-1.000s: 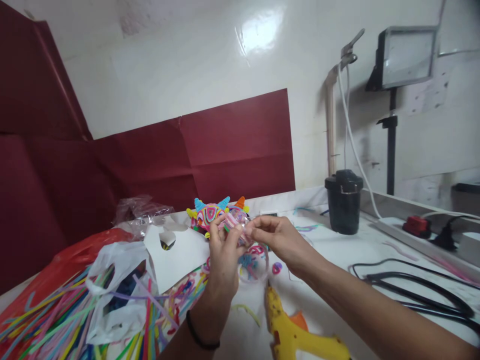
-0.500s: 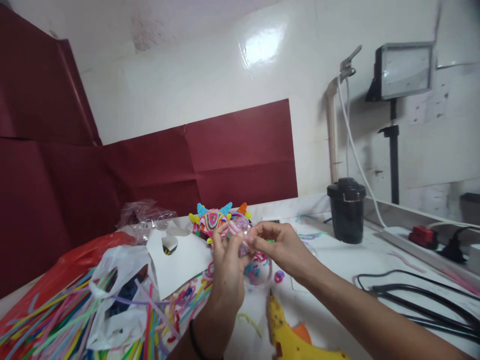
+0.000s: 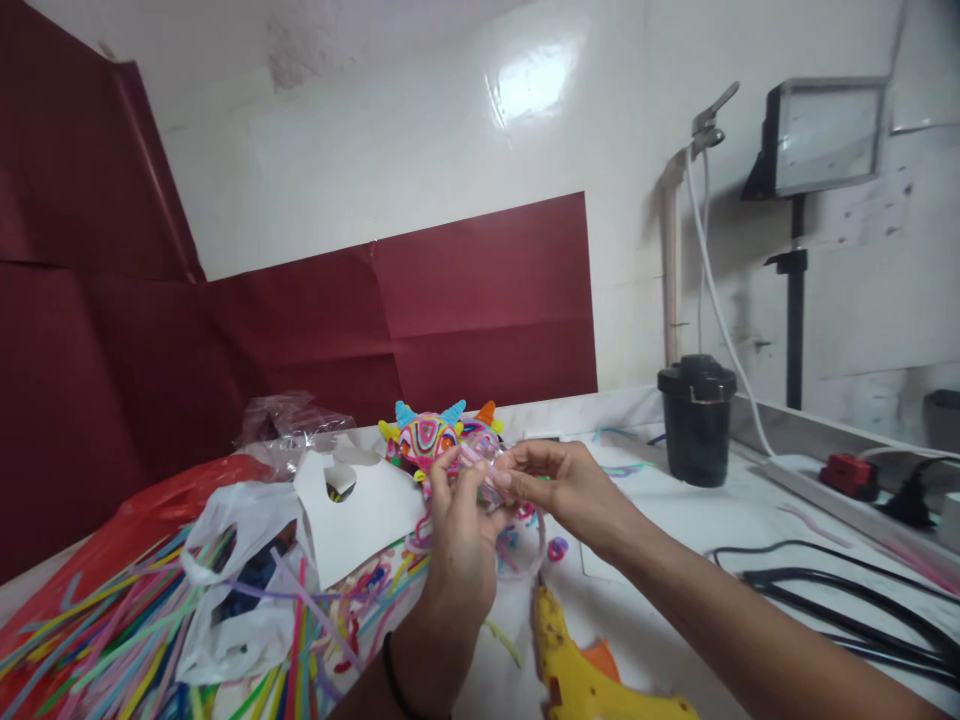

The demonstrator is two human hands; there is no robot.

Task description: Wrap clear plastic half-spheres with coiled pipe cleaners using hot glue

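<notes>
The left hand (image 3: 463, 545) and right hand (image 3: 566, 490) pinch a pinkish piece (image 3: 486, 464) between their fingertips, just beside a horned figure (image 3: 427, 440). Between the forearms lies a yellow glue gun (image 3: 574, 665).

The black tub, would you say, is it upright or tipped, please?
Upright: the tub stands on the table with its lid on top.

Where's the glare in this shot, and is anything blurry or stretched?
Head view: glare whitens a patch of wall; same view, the clear piece between the left hand and right hand looks soft, detail lost; same view, the right forearm looks stretched toward the corner, probably wide-lens distortion.
</notes>
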